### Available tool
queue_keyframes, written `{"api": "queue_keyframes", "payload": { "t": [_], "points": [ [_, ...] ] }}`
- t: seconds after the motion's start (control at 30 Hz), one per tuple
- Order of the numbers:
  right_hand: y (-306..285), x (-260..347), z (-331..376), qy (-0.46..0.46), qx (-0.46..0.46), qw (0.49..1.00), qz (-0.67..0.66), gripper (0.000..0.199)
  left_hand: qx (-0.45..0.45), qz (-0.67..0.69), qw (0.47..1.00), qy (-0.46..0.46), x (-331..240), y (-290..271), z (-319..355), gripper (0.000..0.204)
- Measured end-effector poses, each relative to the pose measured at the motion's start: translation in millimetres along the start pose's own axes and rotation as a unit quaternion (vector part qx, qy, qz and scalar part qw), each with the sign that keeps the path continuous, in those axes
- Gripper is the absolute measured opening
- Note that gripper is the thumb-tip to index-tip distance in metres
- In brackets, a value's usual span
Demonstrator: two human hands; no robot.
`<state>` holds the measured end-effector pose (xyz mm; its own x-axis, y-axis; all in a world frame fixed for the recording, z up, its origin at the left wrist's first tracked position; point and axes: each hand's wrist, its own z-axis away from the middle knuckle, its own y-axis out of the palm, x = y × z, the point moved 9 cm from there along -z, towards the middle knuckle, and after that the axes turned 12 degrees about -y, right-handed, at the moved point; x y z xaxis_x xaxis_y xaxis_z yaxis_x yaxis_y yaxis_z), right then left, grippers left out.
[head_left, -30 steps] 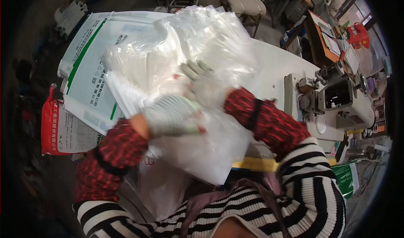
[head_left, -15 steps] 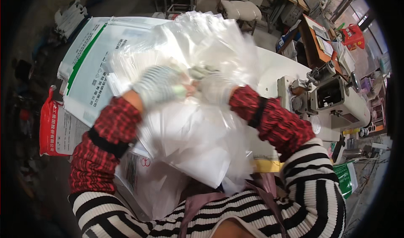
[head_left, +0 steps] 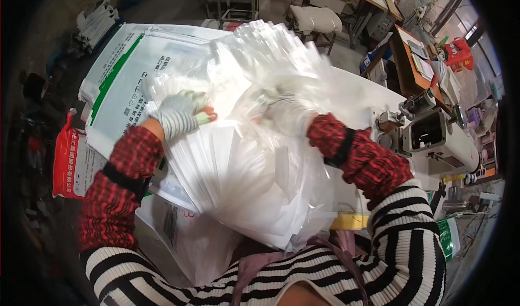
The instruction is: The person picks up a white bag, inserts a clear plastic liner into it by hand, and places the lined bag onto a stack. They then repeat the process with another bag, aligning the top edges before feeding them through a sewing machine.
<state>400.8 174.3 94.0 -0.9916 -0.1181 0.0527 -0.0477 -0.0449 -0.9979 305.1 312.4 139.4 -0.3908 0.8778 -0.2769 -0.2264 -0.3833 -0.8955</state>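
Note:
A thick stack of translucent white plastic bags (head_left: 206, 162) lies fanned out in front of me, its sheets spreading toward my body and away. My left hand (head_left: 184, 111), in a pale striped glove with bare fingertips, is closed on the stack's left side. On the right, my right hand (head_left: 287, 114), gloved likewise, grips the bags near their middle; motion smears it and clear film partly covers its fingers. The far part of the fan reaches beyond both hands. Under the stack's left side are flat white printed sacks (head_left: 116, 84) with a green stripe.
A white tabletop (head_left: 355, 92) supports the pile. To the right stands a sewing machine head (head_left: 428, 132). At the left is a red and white sack (head_left: 73, 160). Behind are a padded stool (head_left: 316, 20), a wooden desk (head_left: 406, 62) and a red bag (head_left: 459, 54).
My hands have moved apart, the left one leftward and the right one slightly rightward. The bags between them are spread wider, with the near sheets fanned more evenly.

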Motion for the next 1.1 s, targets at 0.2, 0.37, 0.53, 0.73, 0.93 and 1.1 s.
{"api": "queue_keyframes", "payload": {
  "t": [0.2, 0.37, 0.53, 0.73, 0.93, 1.1],
  "points": [
    [-23.2, -53.3, -43.8, 0.203, -0.024, 0.978, 0.038, 0.061, 0.132, 0.011, 0.98, 0.147, -91.4, 82.8, 4.5, 0.041],
    [-2.2, 30.4, -21.4, -0.047, 0.052, 0.997, 0.035, 0.045, 0.034, 0.056, 0.964, 0.257, -121.3, 42.9, 41.7, 0.046],
    [-43.5, -20.4, 4.3, 0.022, -0.12, 0.993, -0.005, 0.043, -0.271, -0.143, 0.952, -0.003, 2.1, -2.0, 6.8, 0.057],
    [-8.6, -18.9, -72.3, 0.153, 0.032, 0.987, 0.037, 0.059, 0.202, -0.117, 0.971, 0.056, -117.4, 55.6, 23.1, 0.049],
    [-28.1, -8.3, -9.8, 0.01, -0.075, 0.997, -0.013, 0.04, -0.138, -0.162, 0.977, -0.016, 15.7, 1.8, -15.0, 0.05],
    [-25.6, -68.3, -61.6, 0.056, 0.037, 0.998, -0.016, 0.052, 0.139, 0.242, 0.96, 0.008, -14.5, 96.9, -56.1, 0.057]
  ]
}}
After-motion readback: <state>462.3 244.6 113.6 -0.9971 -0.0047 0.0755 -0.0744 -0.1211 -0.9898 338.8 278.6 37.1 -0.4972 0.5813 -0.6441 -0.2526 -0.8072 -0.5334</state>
